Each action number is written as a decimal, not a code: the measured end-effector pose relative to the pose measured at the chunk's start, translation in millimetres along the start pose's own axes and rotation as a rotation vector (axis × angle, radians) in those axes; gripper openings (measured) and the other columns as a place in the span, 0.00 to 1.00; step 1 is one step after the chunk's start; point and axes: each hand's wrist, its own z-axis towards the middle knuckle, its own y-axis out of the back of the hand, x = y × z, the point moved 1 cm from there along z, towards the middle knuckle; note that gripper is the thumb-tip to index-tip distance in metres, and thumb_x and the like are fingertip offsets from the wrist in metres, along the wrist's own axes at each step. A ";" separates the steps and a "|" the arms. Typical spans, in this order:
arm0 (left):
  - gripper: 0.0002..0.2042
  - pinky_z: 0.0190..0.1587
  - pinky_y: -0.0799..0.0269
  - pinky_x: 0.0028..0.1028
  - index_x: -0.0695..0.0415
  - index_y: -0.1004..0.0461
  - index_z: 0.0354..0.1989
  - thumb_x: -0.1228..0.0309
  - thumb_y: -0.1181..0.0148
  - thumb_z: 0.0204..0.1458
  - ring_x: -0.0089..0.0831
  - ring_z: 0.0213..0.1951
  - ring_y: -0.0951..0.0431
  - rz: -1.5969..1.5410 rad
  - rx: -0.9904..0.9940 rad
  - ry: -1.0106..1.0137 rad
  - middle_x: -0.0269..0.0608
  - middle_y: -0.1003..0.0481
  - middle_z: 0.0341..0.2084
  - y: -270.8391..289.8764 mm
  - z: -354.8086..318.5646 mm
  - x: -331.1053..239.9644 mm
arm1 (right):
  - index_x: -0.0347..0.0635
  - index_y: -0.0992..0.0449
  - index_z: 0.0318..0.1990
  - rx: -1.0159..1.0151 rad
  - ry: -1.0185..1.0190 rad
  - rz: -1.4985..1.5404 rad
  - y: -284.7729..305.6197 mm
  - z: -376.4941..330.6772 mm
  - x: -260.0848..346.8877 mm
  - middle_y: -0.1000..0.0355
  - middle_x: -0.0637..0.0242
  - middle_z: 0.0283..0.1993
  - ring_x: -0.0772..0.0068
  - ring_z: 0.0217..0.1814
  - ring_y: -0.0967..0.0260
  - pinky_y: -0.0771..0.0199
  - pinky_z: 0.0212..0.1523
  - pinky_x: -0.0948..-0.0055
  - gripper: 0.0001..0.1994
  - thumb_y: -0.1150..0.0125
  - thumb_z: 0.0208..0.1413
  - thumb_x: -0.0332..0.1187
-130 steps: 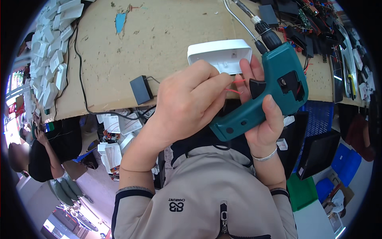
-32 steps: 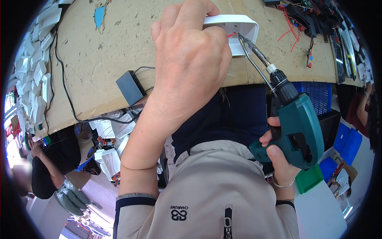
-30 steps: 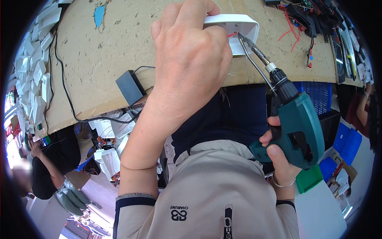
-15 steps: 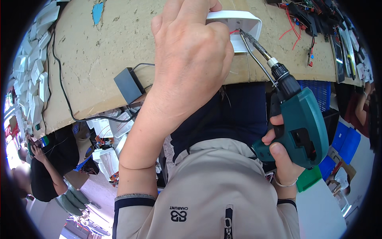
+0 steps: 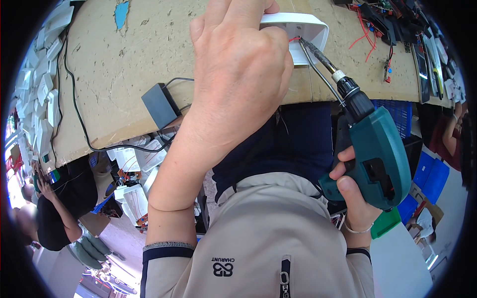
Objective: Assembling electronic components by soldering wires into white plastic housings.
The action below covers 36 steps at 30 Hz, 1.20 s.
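A green soldering gun (image 5: 390, 139) with a thin solder-feed tube is gripped by my right hand (image 5: 355, 193), fingers wrapped round its handle. Its hot tip reaches into a white plastic housing (image 5: 317, 31) at the table's near side. There the tip and the tube end meet beside a short red wire (image 5: 294, 38). My left hand (image 5: 243, 69) is closed on the housing's left side, its back toward me. That hand hides its own fingertips and much of the housing, so whether it also pinches the wire is unclear.
On the cardboard-covered table (image 5: 134, 64) lies a black box-shaped adapter (image 5: 161, 106) with a cable. White housings (image 5: 42, 94) pile up at far left. Red wires and dark parts (image 5: 380, 22) lie at far right. Below stand a blue crate (image 5: 395, 116) and more white casings (image 5: 134, 201). Other people sit at both sides.
Almost nothing differs. My left hand and the housing have shifted very slightly right, and the soldering gun's tip stays at the red wire.
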 end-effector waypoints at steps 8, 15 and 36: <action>0.06 0.40 0.39 0.30 0.59 0.24 0.25 0.76 0.40 0.35 0.34 0.35 0.33 -0.004 -0.005 -0.002 0.39 0.30 0.33 -0.9 -1.1 0.5 | 0.30 0.35 0.45 0.039 -0.023 -0.044 4.2 -1.8 -0.5 0.32 0.57 0.34 0.72 0.27 0.32 0.31 0.30 0.76 0.23 0.37 0.40 0.31; 0.06 0.39 0.39 0.30 0.59 0.24 0.25 0.76 0.40 0.35 0.34 0.34 0.33 -0.004 -0.009 -0.004 0.39 0.30 0.33 -1.7 -1.2 0.8 | 0.31 0.34 0.44 0.017 0.002 -0.049 4.0 -2.1 0.0 0.32 0.60 0.31 0.72 0.27 0.32 0.31 0.30 0.76 0.22 0.36 0.41 0.33; 0.07 0.39 0.39 0.30 0.59 0.24 0.26 0.76 0.40 0.35 0.34 0.34 0.33 -0.004 -0.020 -0.015 0.39 0.30 0.32 -8.0 1.1 0.2 | 0.39 0.39 0.54 0.183 -0.005 0.067 15.8 -3.4 -6.5 0.33 0.59 0.47 0.77 0.36 0.32 0.30 0.36 0.77 0.29 0.36 0.41 0.24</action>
